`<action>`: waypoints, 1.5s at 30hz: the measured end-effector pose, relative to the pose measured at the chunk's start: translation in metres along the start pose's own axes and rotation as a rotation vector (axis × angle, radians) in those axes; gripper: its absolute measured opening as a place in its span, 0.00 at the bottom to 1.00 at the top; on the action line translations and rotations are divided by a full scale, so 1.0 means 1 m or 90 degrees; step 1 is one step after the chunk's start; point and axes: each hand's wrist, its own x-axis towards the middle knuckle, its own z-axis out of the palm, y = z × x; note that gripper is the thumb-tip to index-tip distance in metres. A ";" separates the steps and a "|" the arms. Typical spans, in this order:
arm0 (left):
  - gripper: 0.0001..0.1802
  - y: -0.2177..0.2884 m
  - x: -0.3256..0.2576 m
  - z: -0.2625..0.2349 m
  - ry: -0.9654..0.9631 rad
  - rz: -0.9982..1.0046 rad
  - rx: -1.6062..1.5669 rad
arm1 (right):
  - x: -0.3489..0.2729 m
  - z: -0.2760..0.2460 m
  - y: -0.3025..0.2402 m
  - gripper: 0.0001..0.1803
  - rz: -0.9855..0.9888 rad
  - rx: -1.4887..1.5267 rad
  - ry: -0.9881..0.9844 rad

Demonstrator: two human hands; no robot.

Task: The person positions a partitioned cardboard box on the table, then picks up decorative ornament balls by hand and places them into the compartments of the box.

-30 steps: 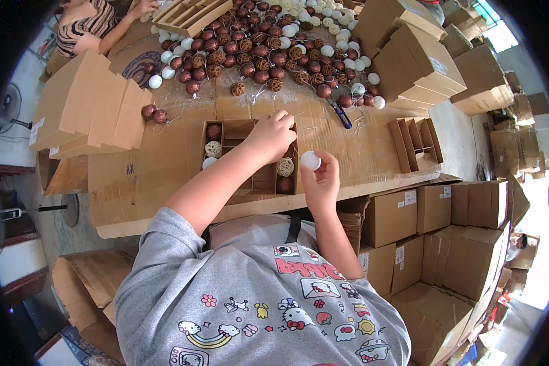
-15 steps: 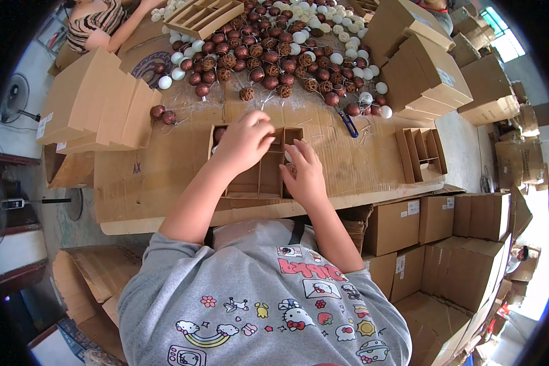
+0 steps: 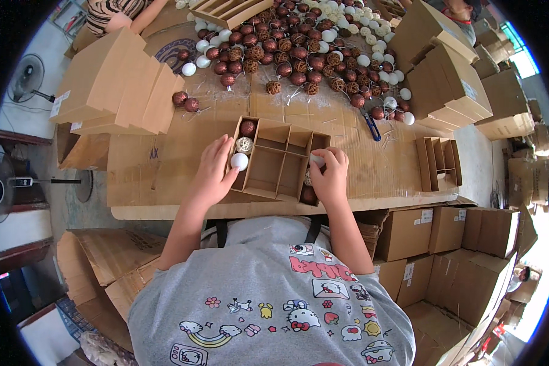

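Observation:
A brown cardboard divider box (image 3: 273, 177) lies on the table in front of me. Its left column holds a brown ball (image 3: 247, 127), a wicker ball (image 3: 244, 144) and a white ball (image 3: 239, 161). My left hand (image 3: 212, 177) grips the box's left wall, fingers beside that white ball. My right hand (image 3: 330, 178) is over the right column and holds another white ball (image 3: 316, 160) in its fingertips. A brown ball (image 3: 309, 195) sits in the cell below it.
A big pile of brown, wicker and white balls (image 3: 299, 49) covers the far table. Flat cardboard stacks (image 3: 122, 85) stand left and boxes (image 3: 445, 67) right. An empty divider tray (image 3: 439, 161), a blue-handled tool (image 3: 372, 128), another person (image 3: 122, 12) and cartons (image 3: 445, 232) are around.
My left hand has drawn back from the box's right side to its left wall. My right hand has carried the white ball from right of the box into the right column.

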 end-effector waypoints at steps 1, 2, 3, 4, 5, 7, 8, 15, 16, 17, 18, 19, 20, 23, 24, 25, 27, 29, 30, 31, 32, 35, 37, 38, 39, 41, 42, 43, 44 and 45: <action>0.35 0.003 0.002 0.002 0.001 0.001 -0.001 | -0.002 0.001 0.002 0.13 0.000 -0.001 0.001; 0.35 0.005 0.006 0.004 -0.005 0.003 0.030 | -0.004 0.003 0.005 0.13 -0.012 0.015 -0.004; 0.34 0.008 0.011 0.006 -0.011 0.005 0.061 | -0.005 0.004 0.007 0.14 -0.023 0.031 -0.008; 0.34 0.010 0.016 0.009 -0.009 0.023 0.077 | -0.007 0.005 0.007 0.14 -0.023 0.029 -0.007; 0.34 0.013 0.021 0.011 -0.009 0.024 0.075 | -0.009 0.007 0.005 0.17 -0.056 -0.004 -0.020; 0.34 0.021 0.029 0.015 -0.081 0.033 0.165 | -0.017 0.006 -0.004 0.26 -0.060 -0.058 -0.077; 0.34 0.022 0.030 0.017 -0.087 0.023 0.178 | -0.020 0.003 -0.009 0.26 -0.059 -0.059 -0.076; 0.32 0.017 0.031 0.022 -0.064 0.018 0.151 | -0.016 0.000 0.002 0.22 -0.061 -0.133 -0.084; 0.32 0.017 0.031 0.022 -0.058 0.023 0.134 | -0.010 -0.001 0.004 0.20 -0.048 -0.050 -0.074; 0.32 0.018 0.032 0.021 -0.052 0.027 0.117 | -0.005 -0.001 0.002 0.17 -0.050 -0.029 -0.025; 0.32 0.019 0.032 0.021 -0.050 0.024 0.119 | -0.004 -0.002 -0.001 0.17 -0.052 -0.027 -0.027; 0.32 0.020 0.033 0.020 -0.051 0.023 0.116 | -0.003 -0.002 -0.002 0.17 -0.039 -0.027 -0.032; 0.32 0.021 0.033 0.020 -0.051 0.022 0.113 | -0.002 -0.003 -0.004 0.17 -0.027 -0.027 -0.036; 0.31 0.017 0.032 0.023 -0.031 0.039 0.132 | -0.001 -0.003 -0.006 0.18 -0.044 -0.066 -0.039; 0.31 0.015 0.033 0.023 -0.019 0.054 0.140 | 0.000 -0.002 -0.006 0.18 -0.047 -0.086 -0.045; 0.31 0.016 0.033 0.023 -0.017 0.055 0.141 | -0.001 -0.002 -0.007 0.18 -0.049 -0.086 -0.044; 0.31 0.017 0.032 0.023 -0.020 0.048 0.150 | -0.002 -0.001 -0.007 0.20 -0.052 -0.107 -0.054; 0.31 0.017 0.031 0.022 -0.017 0.049 0.142 | -0.002 0.000 -0.005 0.20 -0.061 -0.126 -0.055; 0.31 0.017 0.032 0.022 -0.015 0.049 0.135 | -0.003 0.000 -0.005 0.19 -0.068 -0.144 -0.056; 0.31 0.017 0.031 0.022 -0.015 0.048 0.135 | -0.003 0.000 -0.007 0.19 -0.069 -0.144 -0.057; 0.31 0.017 0.030 0.022 -0.015 0.042 0.116 | -0.003 -0.002 -0.010 0.20 -0.061 -0.178 -0.080; 0.31 0.019 0.027 0.025 -0.003 0.023 0.092 | -0.007 -0.005 -0.024 0.26 -0.075 -0.273 -0.081; 0.32 0.024 0.021 0.031 0.002 -0.004 0.074 | -0.014 -0.002 -0.025 0.36 -0.096 -0.357 -0.095; 0.32 0.029 0.017 0.034 -0.004 -0.018 0.061 | -0.018 0.002 -0.022 0.40 -0.094 -0.379 -0.131; 0.34 0.032 0.014 0.035 -0.031 -0.043 0.064 | -0.019 0.003 -0.021 0.42 -0.091 -0.390 -0.134; 0.35 0.042 0.015 0.030 -0.045 -0.056 0.158 | -0.018 0.003 -0.022 0.42 -0.089 -0.390 -0.145; 0.36 0.046 0.017 0.027 -0.058 -0.068 0.253 | -0.018 0.002 -0.022 0.43 -0.088 -0.389 -0.155; 0.36 0.046 0.020 0.026 -0.057 -0.069 0.251 | -0.017 0.002 -0.023 0.43 -0.088 -0.391 -0.156; 0.37 0.044 0.025 0.025 -0.057 -0.051 0.264 | -0.017 0.001 -0.025 0.43 -0.073 -0.387 -0.161; 0.38 0.042 0.031 0.025 -0.058 -0.032 0.278 | -0.016 0.001 -0.026 0.44 -0.057 -0.383 -0.166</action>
